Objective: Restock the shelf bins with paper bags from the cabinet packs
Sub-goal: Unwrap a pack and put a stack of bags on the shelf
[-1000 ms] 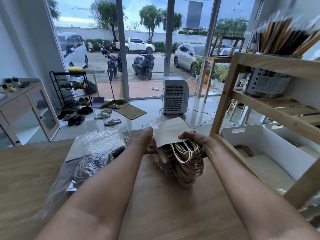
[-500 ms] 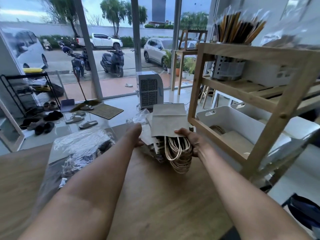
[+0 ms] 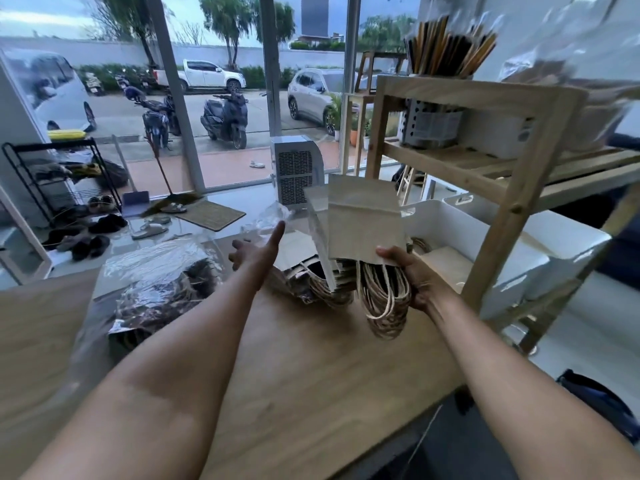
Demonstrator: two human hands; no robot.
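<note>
My right hand grips a bundle of pale paper bags by its lower edge, lifted off the table, with the rope handles hanging down. My left hand hovers just left of the bundle with fingers spread and holds nothing. More bags lie on the table in an opened clear plastic pack under the bundle. A second plastic-wrapped pack with dark handles lies further left. A white shelf bin on the wooden shelf's lower level holds some bags.
The wooden shelf unit stands right of the wooden table; its post is close to my right hand. A grey cutlery holder with sticks sits on an upper level. A second white bin sits further right.
My right hand has lifted the bundle of bags up and rightward toward the shelf. My left hand has let go of it and opened. The view has turned right.
</note>
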